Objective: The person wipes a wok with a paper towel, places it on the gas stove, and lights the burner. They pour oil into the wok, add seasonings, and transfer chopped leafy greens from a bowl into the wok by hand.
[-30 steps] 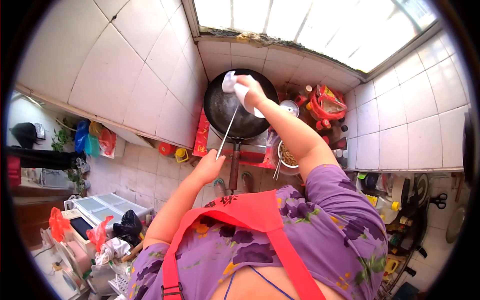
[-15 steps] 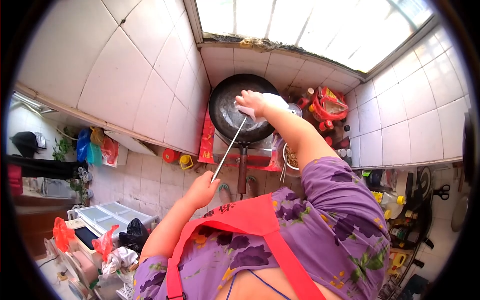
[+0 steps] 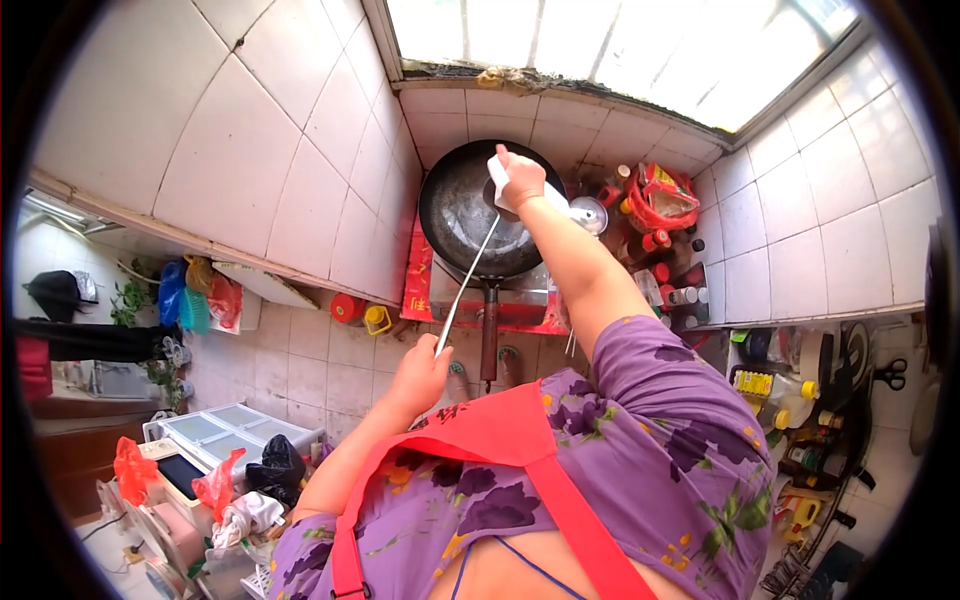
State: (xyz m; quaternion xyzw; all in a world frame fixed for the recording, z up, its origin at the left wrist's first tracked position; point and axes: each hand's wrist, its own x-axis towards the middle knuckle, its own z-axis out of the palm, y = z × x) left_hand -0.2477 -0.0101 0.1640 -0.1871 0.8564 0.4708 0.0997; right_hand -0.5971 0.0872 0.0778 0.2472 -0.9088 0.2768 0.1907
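A dark round wok (image 3: 455,215) sits on the stove, its brown handle (image 3: 490,335) pointing toward my body. My left hand (image 3: 423,375) is wrapped round the near end of a long thin metal utensil (image 3: 468,275), whose far end reaches over the wok to the cloth. Above the right part of the wok, my right hand (image 3: 522,180) grips a white cloth or paper (image 3: 497,178), which also shows beyond the wrist. The utensil's far tip is hidden by the cloth and hand.
Right of the wok are a metal lid (image 3: 588,215), a red bag (image 3: 662,196) and several bottles (image 3: 686,296). Red paper (image 3: 417,275) lies under the stove's left side. A tiled wall (image 3: 240,150) rises at left, with a window (image 3: 620,50) behind.
My right hand has lifted and moved up and slightly right with the cloth, after passing over the wok's middle. The utensil has shifted slightly right, still in my left hand.
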